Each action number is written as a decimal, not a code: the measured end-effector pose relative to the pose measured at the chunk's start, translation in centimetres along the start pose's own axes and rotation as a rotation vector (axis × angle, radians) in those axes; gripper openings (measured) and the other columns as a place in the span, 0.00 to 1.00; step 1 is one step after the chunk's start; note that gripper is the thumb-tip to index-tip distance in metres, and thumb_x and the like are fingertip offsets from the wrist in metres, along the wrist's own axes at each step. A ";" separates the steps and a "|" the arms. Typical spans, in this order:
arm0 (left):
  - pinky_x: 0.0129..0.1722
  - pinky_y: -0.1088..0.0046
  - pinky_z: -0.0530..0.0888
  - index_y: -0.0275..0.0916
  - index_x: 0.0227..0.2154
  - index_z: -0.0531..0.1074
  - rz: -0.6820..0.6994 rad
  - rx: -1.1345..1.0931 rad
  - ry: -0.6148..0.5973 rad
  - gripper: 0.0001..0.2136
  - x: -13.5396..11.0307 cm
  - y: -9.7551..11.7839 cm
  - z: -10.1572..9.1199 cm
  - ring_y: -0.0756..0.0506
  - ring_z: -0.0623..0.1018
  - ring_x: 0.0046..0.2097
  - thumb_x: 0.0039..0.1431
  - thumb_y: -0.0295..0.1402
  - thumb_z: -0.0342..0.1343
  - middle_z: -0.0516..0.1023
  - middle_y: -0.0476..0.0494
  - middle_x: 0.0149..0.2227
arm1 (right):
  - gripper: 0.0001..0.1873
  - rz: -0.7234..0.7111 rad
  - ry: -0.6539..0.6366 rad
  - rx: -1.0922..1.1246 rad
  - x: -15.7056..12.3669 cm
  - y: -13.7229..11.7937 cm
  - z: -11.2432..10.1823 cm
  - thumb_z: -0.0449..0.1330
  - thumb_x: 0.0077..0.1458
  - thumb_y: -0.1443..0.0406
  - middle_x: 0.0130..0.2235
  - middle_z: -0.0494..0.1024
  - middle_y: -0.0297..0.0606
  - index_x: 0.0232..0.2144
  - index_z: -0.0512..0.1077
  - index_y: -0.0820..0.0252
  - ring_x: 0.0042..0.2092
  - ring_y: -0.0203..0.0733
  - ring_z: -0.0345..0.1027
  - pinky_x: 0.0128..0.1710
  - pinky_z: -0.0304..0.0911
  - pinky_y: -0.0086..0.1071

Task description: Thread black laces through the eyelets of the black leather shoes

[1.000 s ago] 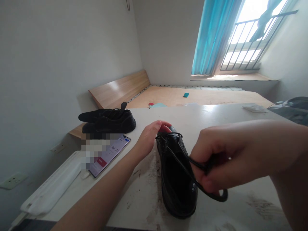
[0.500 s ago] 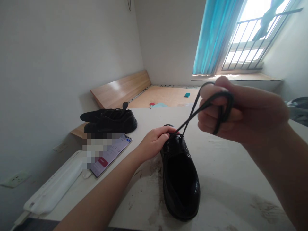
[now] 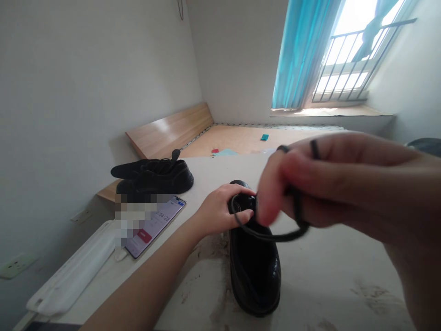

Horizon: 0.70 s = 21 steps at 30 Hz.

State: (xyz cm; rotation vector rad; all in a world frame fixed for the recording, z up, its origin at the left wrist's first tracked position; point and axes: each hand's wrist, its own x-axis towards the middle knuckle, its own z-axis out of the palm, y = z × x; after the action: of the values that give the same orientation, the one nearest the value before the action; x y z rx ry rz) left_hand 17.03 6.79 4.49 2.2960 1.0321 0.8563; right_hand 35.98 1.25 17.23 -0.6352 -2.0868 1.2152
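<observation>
A glossy black shoe (image 3: 255,276) stands on the white table, its opening toward me and its toe pointing away. My left hand (image 3: 220,209) grips the lacing area from the left, thumb and fingers closed on the upper. A dark shoelace (image 3: 272,237) sags in a loop from the eyelets, over the shoe, to my right hand (image 3: 310,179). That hand is closed on the lace above and right of the shoe, close to the camera and slightly blurred. It hides the shoe's right front part. Some lace is wrapped around its fingers.
At the left rear stands another black shoe (image 3: 161,177) with a black insole-like piece beside it. A phone (image 3: 155,225) showing a timer lies nearer, partly pixelated, by a long white plastic-wrapped object (image 3: 76,271). Behind the table (image 3: 320,276) is a wooden bed frame (image 3: 172,131).
My right hand has come down and closer to the camera, and the taut lace now hangs slack in a loop. My left thumb has shifted lower on the shoe. The view has shifted slightly.
</observation>
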 end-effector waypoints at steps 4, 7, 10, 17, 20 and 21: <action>0.50 0.65 0.69 0.39 0.45 0.74 0.012 -0.026 0.021 0.15 0.2 -0.2 0.4 0.41 0.74 0.48 0.59 0.39 0.52 0.77 0.42 0.47 | 0.16 0.207 0.172 -0.804 1.2 2.4 -0.5 0.51 0.61 0.58 0.23 0.68 0.34 0.25 0.71 0.58 0.26 0.35 0.59 0.24 0.50 0.30; 0.49 0.67 0.69 0.38 0.40 0.75 -0.013 -0.144 0.049 0.18 0.4 -0.5 0.5 0.43 0.75 0.46 0.66 0.40 0.41 0.79 0.43 0.43 | 0.19 0.288 -0.038 -0.998 1.7 3.6 -0.2 0.48 0.62 0.58 0.22 0.68 0.33 0.22 0.65 0.59 0.24 0.35 0.58 0.24 0.48 0.30; 0.50 0.68 0.70 0.37 0.40 0.75 -0.085 -0.337 0.061 0.21 0.6 -0.8 0.7 0.44 0.76 0.45 0.67 0.39 0.37 0.79 0.44 0.42 | 0.21 0.289 -0.259 -0.956 1.6 4.2 0.9 0.46 0.63 0.56 0.24 0.72 0.33 0.24 0.68 0.58 0.25 0.35 0.60 0.25 0.49 0.31; 0.52 0.66 0.69 0.35 0.42 0.75 -0.166 -0.400 0.080 0.20 0.6 -0.8 0.7 0.43 0.76 0.47 0.67 0.39 0.39 0.79 0.42 0.44 | 0.17 0.307 -0.637 -0.723 1.5 4.3 2.3 0.57 0.55 0.55 0.20 0.68 0.29 0.21 0.70 0.59 0.21 0.31 0.56 0.20 0.46 0.28; 0.52 0.65 0.69 0.37 0.44 0.75 -0.127 -0.303 0.007 0.17 0.4 -0.2 -0.1 0.42 0.76 0.48 0.64 0.38 0.44 0.79 0.43 0.45 | 0.16 0.308 -0.760 -0.430 1.3 2.9 1.3 0.57 0.57 0.59 0.19 0.66 0.28 0.21 0.69 0.62 0.21 0.27 0.57 0.20 0.50 0.24; 0.52 0.65 0.69 0.38 0.45 0.75 -0.104 -0.260 -0.023 0.16 0.3 0.1 -0.4 0.42 0.76 0.49 0.62 0.38 0.47 0.79 0.44 0.46 | 0.17 0.300 -0.781 -0.290 1.1 2.4 0.9 0.56 0.58 0.60 0.20 0.67 0.28 0.21 0.69 0.63 0.21 0.27 0.58 0.20 0.52 0.22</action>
State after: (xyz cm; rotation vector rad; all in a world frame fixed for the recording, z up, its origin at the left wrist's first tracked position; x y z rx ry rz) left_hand 16.98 6.98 4.91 2.0129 0.9602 0.8656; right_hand 34.81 2.58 15.13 -0.6889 -2.9366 1.5029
